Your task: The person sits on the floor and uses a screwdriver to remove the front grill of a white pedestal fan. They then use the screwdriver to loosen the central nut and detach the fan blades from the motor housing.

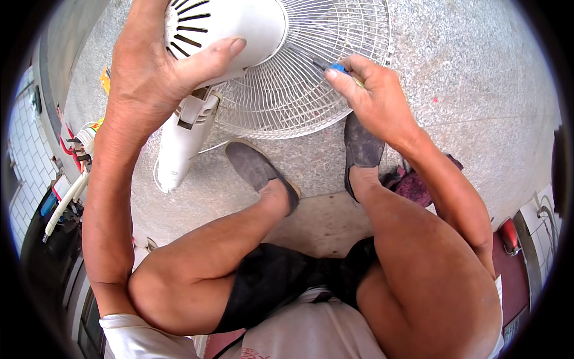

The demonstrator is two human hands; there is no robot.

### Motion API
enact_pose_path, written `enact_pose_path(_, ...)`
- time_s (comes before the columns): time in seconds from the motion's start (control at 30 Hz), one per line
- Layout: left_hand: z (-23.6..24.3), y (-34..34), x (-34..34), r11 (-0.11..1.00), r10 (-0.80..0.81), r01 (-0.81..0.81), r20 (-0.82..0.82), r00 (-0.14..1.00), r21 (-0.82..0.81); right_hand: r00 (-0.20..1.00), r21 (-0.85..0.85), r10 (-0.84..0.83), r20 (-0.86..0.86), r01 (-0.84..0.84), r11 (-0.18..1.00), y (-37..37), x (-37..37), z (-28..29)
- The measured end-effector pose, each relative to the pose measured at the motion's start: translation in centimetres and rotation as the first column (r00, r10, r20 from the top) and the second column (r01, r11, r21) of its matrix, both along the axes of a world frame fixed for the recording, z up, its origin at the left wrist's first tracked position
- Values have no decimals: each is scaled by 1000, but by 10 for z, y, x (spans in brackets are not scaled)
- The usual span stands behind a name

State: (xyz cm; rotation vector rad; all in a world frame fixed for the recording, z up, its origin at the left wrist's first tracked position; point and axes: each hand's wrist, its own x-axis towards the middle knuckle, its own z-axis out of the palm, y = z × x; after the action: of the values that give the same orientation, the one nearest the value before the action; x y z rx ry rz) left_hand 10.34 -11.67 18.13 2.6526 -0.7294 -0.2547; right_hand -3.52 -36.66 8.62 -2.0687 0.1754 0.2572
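A white electric fan's grille (281,107) lies on the floor, its rounded motor housing (245,30) facing up. My left hand (155,72) is spread over the left side of the housing, with the thumb stretched across it; the other fingers are mostly hidden. Below the housing, the white neck (182,140) of the fan points toward me. In my right hand (376,99), a slim screwdriver-like tool (323,63) with a dark front and a blue band is pinched between thumb and fingers. Its front is over the grille, near the housing's right edge; its thin tip cannot be made out.
My shoes (365,143) stand close to the grille's near edge. A dark purple cloth (412,184) lies beside the right one. At the left are red and white cables (66,203) among assorted items, and a yellow object (105,80). A red item (509,235) sits at far right.
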Motion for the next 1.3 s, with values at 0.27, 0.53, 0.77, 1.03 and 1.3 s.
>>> enact_pose_path(0.27, -1, -5, -3, 1000, 28, -28, -2, 1000, 0, 974, -162, 125, -189, -156, 974, 2, 10, 6)
enact_pose_path(0.53, -3, -14, -8, 999, 53, -53, 3, 999, -7, 862, 80, 139, -487, -114, 990, -17, 57, 46)
enact_pose_path(0.77, 0, -8, -5, 998, 6, -10, 61, 998, 56, 947, -291, 267, -177, -310, 905, -14, 55, 51)
enact_pose_path(1.03, 10, -4, 1, 993, -122, 122, 44, 992, 3, 959, 86, 2, -284, 24, 996, -10, -13, 23)
enact_pose_path(1.3, 13, 0, 9, 935, -353, 345, 134, 926, 78, 977, 159, -26, -212, 61, 985, 5, -22, 16)
